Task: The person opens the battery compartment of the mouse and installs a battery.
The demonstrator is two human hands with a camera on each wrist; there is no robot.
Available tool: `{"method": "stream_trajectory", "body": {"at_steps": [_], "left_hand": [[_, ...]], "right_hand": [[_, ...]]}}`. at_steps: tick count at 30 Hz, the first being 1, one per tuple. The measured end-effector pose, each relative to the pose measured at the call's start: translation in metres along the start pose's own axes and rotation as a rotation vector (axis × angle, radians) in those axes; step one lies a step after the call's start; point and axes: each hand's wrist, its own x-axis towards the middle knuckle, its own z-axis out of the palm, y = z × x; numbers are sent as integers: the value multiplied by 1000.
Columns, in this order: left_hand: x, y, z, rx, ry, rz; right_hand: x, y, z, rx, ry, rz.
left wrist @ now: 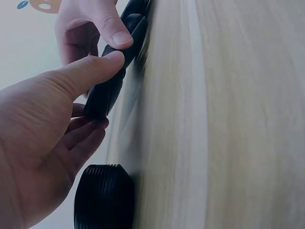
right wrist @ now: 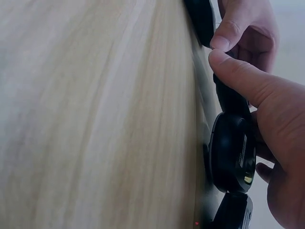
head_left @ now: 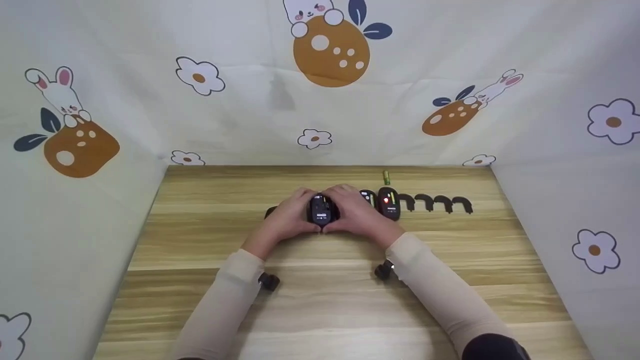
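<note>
In the head view a black computer mouse lies underside up between both hands, with its battery bay uncovered. My left hand grips its left side, thumb at the near end and fingers curled around the far end. From the right, my right hand holds it too, its thumb tip meeting the left one. The left wrist view shows the left thumb pressed on the dark body, and the right wrist view shows the right thumb likewise. The palms partly hide the mouse's sides.
Right of the hands lie a partly hidden mouse and a mouse with a red light, both underside up. A green battery lies behind them. Several curved black covers form a row further right. A black object shows behind the left hand.
</note>
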Motion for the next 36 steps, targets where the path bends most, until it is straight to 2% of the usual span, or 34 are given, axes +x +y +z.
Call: {"method": "stream_trajectory", "body": {"at_steps": [11, 27, 36], "left_hand": [[1, 0, 3, 21, -19, -16], [1, 3, 1, 29, -46, -30], [0, 3, 2, 36, -46, -23]], "right_hand": [[1, 4, 5, -40, 11, -29], [1, 3, 5, -81, -37, 7], [1, 4, 5, -80, -30, 7]]}}
